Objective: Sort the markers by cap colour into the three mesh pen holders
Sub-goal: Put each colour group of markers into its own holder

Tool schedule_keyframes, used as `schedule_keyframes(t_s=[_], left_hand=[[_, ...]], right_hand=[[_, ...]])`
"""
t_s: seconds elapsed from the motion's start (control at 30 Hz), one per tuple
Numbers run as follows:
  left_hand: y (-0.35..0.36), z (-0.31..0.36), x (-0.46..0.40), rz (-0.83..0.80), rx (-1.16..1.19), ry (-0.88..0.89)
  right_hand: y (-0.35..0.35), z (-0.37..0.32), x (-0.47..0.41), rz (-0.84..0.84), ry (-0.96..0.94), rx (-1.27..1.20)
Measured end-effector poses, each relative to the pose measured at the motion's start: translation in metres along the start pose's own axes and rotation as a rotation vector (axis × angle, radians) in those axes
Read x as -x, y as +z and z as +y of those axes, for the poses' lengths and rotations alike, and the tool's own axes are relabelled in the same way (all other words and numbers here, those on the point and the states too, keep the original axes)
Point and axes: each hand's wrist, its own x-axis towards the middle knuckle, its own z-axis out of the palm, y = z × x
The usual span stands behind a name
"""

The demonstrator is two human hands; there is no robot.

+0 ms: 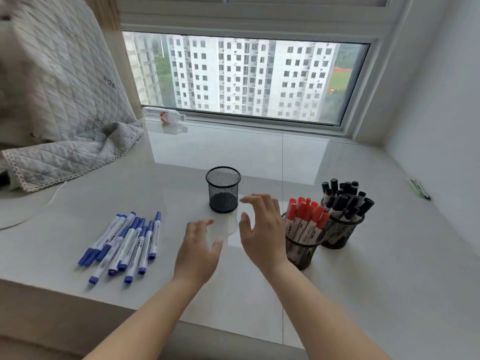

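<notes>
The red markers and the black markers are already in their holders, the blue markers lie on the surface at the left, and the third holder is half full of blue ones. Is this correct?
Not quite. The head view shows the third holder empty: no blue markers stand in it. The rest holds: the red markers and the black markers are in their holders, and the blue markers lie on the surface at the left.

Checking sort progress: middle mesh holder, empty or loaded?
Empty. The middle mesh holder stands upright with only mesh visible inside; the blue markers lie on the sill to its left.
</notes>
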Motion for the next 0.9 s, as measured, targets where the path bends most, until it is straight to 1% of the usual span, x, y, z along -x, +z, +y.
schedule_keyframes(t_s=[0.1, 0.17, 0.23, 0.37, 0.5, 0.63, 0.77, 0.9], left_hand=[[-0.025, -0.029, 0.002, 0.039, -0.129, -0.014], [-0.044, -0.047, -0.002, 0.067, -0.224, -0.026], [-0.061, -0.064, -0.01, 0.085, -0.284, -0.076], [-0.087, -0.098, -0.024, 0.156, -0.382, -0.145], [-0.107, -0.124, -0.037, 0.156, -0.428, -0.268], [-0.116, -0.141, -0.051, 0.102, -0.415, -0.387], [-0.116, -0.15, -0.06, 0.094, -0.453, -0.4], [-0.118, -0.156, -0.068, 0.081, -0.464, -0.424]], right_hand=[[0.03, 0.001, 0.003, -0.124, 0.21, -0.139], [0.049, 0.007, 0.001, -0.2, 0.363, -0.145], [0.068, 0.012, -0.003, -0.252, 0.477, -0.137], [0.101, 0.019, -0.016, -0.203, 0.65, -0.162], [0.129, 0.029, -0.031, -0.135, 0.746, -0.179], [0.151, 0.038, -0.038, -0.049, 0.77, -0.199], [0.162, 0.045, -0.043, 0.018, 0.812, -0.179], [0.17, 0.048, -0.048, 0.035, 0.856, -0.175]])
